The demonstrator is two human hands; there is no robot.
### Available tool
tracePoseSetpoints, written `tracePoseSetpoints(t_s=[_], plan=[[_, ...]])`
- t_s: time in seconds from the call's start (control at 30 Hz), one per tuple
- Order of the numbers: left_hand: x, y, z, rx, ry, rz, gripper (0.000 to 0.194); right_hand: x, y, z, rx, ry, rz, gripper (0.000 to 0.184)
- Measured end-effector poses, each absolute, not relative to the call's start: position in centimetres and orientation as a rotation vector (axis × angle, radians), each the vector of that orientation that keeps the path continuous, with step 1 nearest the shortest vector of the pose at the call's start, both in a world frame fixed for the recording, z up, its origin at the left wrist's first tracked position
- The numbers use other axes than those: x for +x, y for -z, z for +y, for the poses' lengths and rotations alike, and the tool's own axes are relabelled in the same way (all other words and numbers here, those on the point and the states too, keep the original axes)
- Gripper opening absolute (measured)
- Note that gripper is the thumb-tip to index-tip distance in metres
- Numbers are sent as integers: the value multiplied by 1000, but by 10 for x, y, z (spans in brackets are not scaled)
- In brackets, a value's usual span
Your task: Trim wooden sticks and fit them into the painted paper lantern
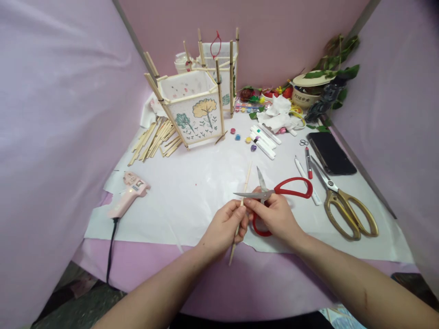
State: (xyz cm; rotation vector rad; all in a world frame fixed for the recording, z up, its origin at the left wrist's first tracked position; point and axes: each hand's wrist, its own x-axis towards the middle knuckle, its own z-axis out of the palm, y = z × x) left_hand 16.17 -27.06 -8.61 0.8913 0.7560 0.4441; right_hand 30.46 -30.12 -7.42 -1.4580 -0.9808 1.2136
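Observation:
Near the front edge of the table, my left hand [222, 225] is closed around a thin wooden stick [247, 175], which slants away from me and pokes out below the fist too. Close beside it, my right hand [277, 215] grips a pair of red-handled scissors [277, 188] with the blades spread apart. One blade lies across the stick just above my left fingers; whether it touches the stick I cannot tell. The right fingertips meet the stick next to the left thumb. Part of the lower red handle is hidden behind my right hand.
Paper-sided stick lanterns [197, 123] stand at the back, with loose sticks [156, 139] beside them. A pink glue gun [128, 196] lies left, its cord hanging off the edge. Right are white markers [264, 141], gold-handled scissors [339, 208], a phone [331, 153] and crumpled tissue [279, 114].

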Motion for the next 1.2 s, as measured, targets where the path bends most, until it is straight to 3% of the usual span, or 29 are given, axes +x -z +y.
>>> tracePoseSetpoints(t_s=[0.33,0.5,0.77,1.2], plan=[[157,80,-265,738,-458,742,23,319,83,-295,-1552,-1012,-714,30],[157,76,-261,651,-545,731,14,320,84,-294,-1472,-1233,-790,34],[156,84,-262,824,-577,712,22,311,82,-301,-1339,-1510,-892,44],[155,85,-265,1032,-599,888,32,295,85,-309,-1304,-1511,-851,43]])
